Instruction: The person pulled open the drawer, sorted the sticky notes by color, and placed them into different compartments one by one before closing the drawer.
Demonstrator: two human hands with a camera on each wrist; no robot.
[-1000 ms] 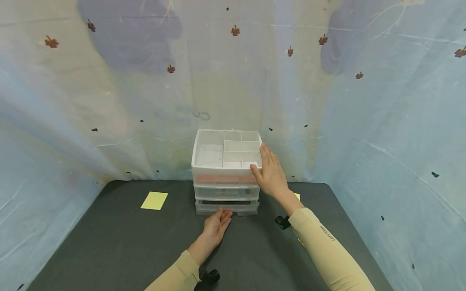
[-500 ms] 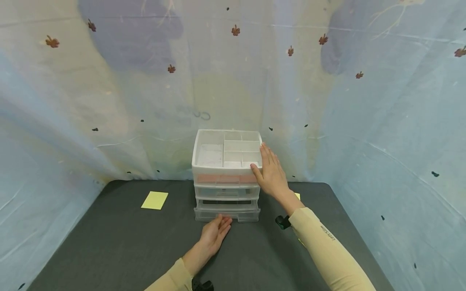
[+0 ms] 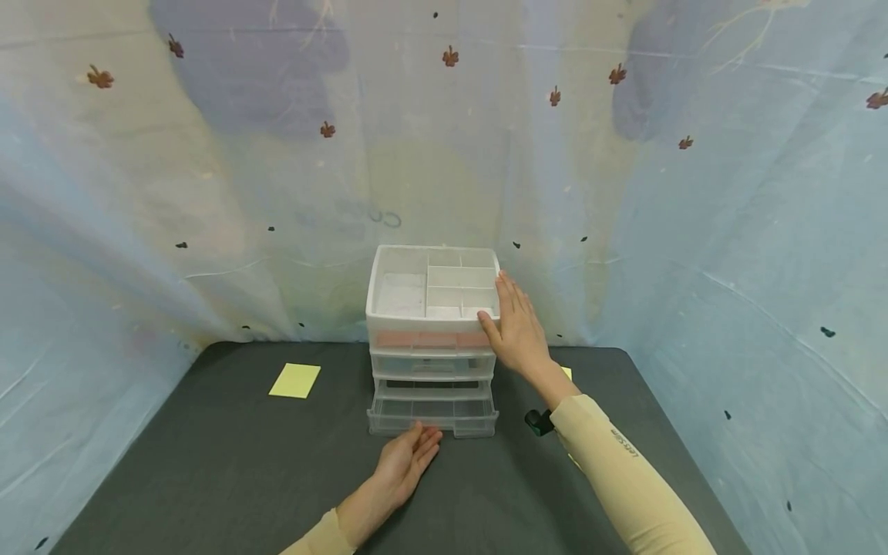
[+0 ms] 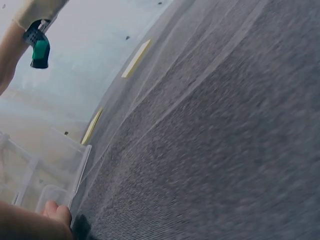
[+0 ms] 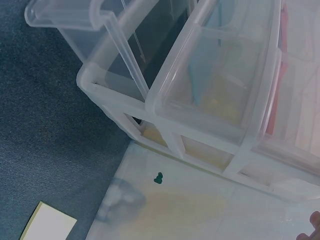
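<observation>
A white plastic drawer unit with a compartmented top stands near the back of the dark table. Its clear bottom drawer juts out at the front; in the right wrist view the pulled-out drawer shows at upper left. My left hand holds the drawer's front at the middle, thumb on top and fingers underneath; the fingertips are partly hidden. With fingers stretched out, my right hand rests against the unit's upper right side. In the right wrist view, only its fingertips show.
On the table lies a yellow paper square left of the unit. Another yellow paper is on the right, mostly behind the right arm in the head view. A patterned cloth hangs behind and along both sides.
The bottom drawer has slid farther out toward me, and my left hand has drawn back along with it. My right hand stays in place against the unit.
</observation>
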